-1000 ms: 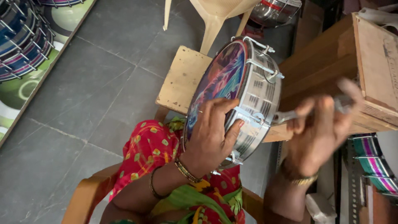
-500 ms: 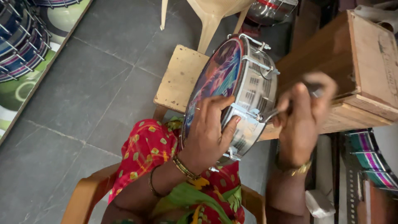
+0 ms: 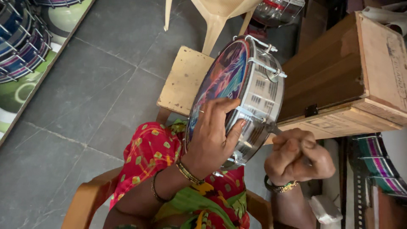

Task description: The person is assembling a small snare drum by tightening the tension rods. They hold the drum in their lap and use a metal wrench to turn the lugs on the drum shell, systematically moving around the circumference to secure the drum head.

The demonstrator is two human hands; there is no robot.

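Observation:
A small drum [image 3: 254, 85] with a multicoloured head and a shiny metal shell stands on edge on my lap. My left hand [image 3: 214, 133] lies spread over the coloured head and rim, gripping the drum steady. My right hand [image 3: 299, 157] is closed around a thin metal tool [image 3: 271, 127] whose tip meets a tension lug on the drum's shell. Metal rods and hooks run across the shell. Most of the tool is hidden in my fist.
A wooden stool [image 3: 184, 80] stands in front of my knees, a plastic chair [image 3: 220, 19] beyond it. A wooden crate [image 3: 360, 80] sits at right. More drums [image 3: 21, 42] are stacked at upper left, another drum [image 3: 277, 10] at top. Grey stone floor [image 3: 85, 106].
My right hand has swung down from level with the drum's middle to below it, turning the tool at the lug. The left hand keeps its hold on the drum.

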